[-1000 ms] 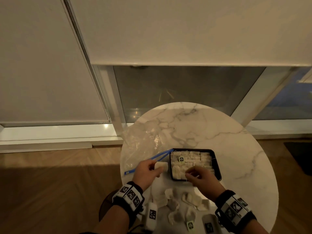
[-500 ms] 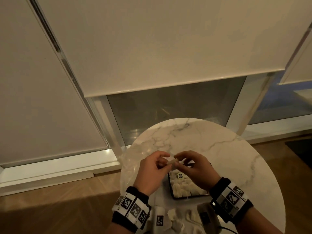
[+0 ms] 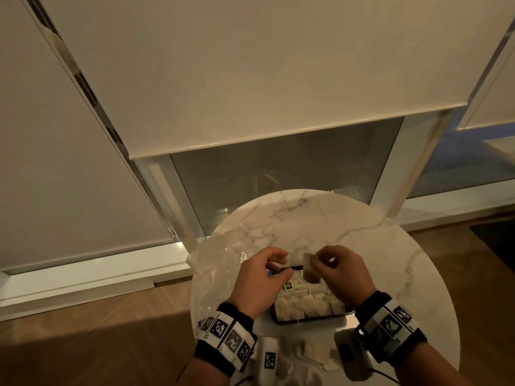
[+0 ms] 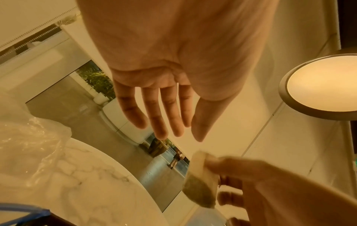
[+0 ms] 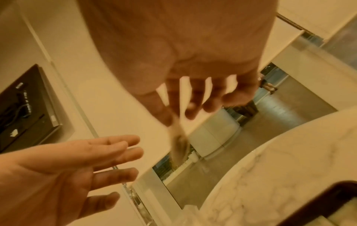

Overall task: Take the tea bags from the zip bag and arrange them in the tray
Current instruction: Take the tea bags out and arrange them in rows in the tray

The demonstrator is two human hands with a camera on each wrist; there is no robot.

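Right hand (image 3: 344, 277) pinches pale square tea bag (image 3: 310, 270) at frame centre, above black rectangular tray (image 3: 306, 319); left hand (image 3: 257, 282) empty, fingers loose, just beside.

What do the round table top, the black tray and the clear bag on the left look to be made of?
Round white table top: marble or a marble-look surface, polished; grey veins, soft glare. Black rectangular tray: probably plastic, glossy thin rim. Clear zip bag: thin plastic film, crinkled and shiny, with a blue zip strip.
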